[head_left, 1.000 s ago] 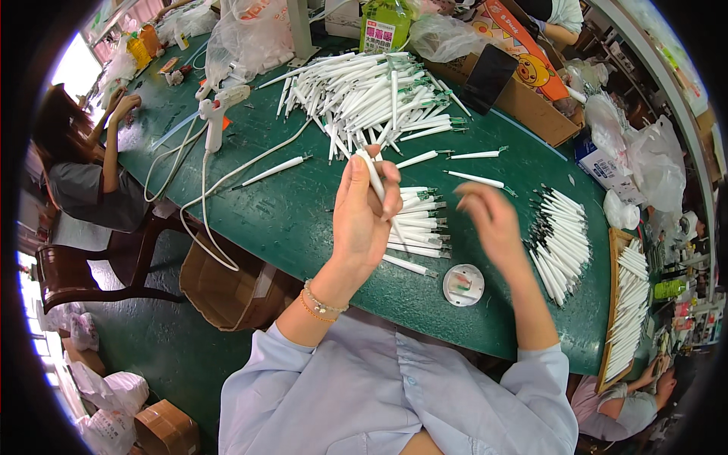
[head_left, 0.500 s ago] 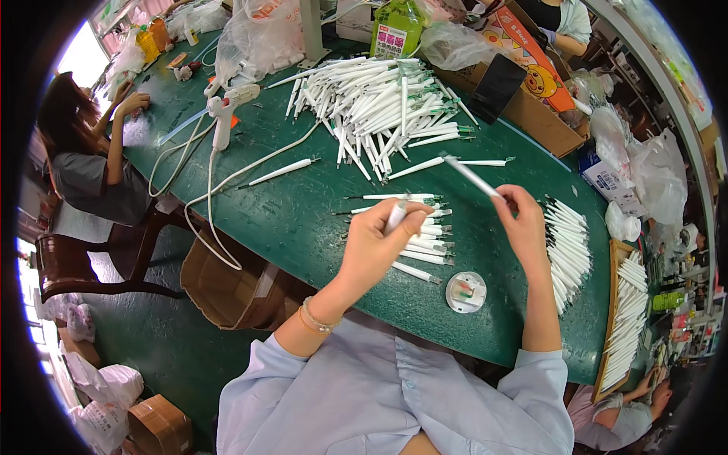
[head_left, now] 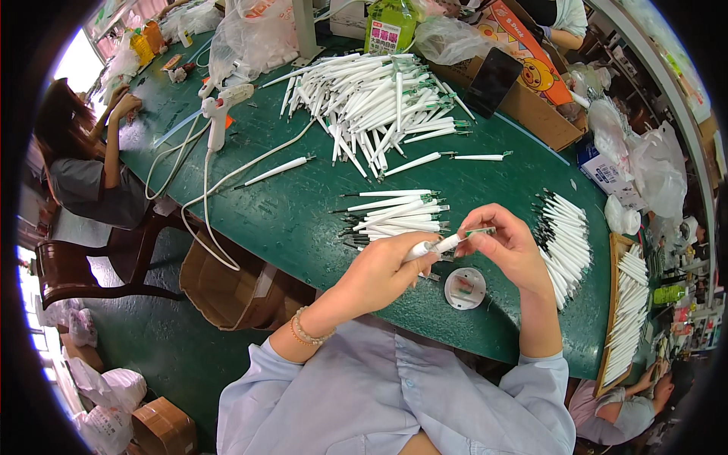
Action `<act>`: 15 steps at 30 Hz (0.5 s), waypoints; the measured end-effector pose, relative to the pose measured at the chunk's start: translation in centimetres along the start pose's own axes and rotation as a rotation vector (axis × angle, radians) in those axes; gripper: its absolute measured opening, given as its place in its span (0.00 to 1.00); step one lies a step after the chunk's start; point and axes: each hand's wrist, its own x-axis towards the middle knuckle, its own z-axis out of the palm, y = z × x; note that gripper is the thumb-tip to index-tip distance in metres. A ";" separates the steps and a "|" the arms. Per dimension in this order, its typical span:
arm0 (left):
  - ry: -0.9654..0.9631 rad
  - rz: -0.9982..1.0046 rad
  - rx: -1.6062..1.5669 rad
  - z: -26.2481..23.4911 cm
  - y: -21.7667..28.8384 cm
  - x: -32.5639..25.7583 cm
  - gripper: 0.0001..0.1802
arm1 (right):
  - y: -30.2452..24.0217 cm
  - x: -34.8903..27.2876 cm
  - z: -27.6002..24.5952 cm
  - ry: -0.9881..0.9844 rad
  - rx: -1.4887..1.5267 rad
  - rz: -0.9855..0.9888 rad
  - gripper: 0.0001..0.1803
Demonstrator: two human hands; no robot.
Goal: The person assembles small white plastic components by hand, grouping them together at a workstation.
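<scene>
My left hand (head_left: 383,277) is closed round a thick white tube (head_left: 418,251) with a narrow tip. My right hand (head_left: 506,246) pinches a slim white pen-shaped stick (head_left: 449,243) by its clear, green-tinted end. The stick's other end meets the tube's tip; whether they touch or one sits inside the other, I cannot tell. Under and beyond my hands lies a row of similar white sticks (head_left: 394,214), partly hidden by my fingers. A small round white dish (head_left: 464,297) holding something reddish is just below my right hand. A second row of sticks with black tips (head_left: 567,246) lies right of it.
A large heap of white sticks (head_left: 364,98) covers the far middle of the green table (head_left: 303,220). Far left are a glue gun (head_left: 218,117) and its looping cord. A wooden tray (head_left: 613,303) of sticks stands at right, a dark phone (head_left: 493,82) at the back. Other people sit nearby.
My right hand has come down and left with the stick, bringing it against the tube in my left hand. My left hand has moved slightly right and down.
</scene>
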 end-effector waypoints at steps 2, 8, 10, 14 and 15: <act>-0.064 -0.083 -0.275 0.1 -0.3 0.0 0.15 | 0.3 0.2 -0.2 -0.008 -0.002 -0.018 0.10; -0.202 -0.109 -0.493 0.1 -0.8 0.2 0.16 | 1.8 0.7 1.0 0.117 0.010 -0.201 0.10; -0.207 -0.129 -0.548 0.3 -0.9 0.2 0.16 | 2.0 0.6 1.3 0.171 0.081 -0.253 0.12; -0.242 -0.167 -0.676 0.3 -1.3 0.2 0.17 | 2.4 0.5 1.3 0.238 -0.162 -0.300 0.14; -0.244 -0.169 -0.676 0.4 -1.4 0.2 0.17 | 2.1 0.5 1.6 0.270 -0.233 -0.321 0.14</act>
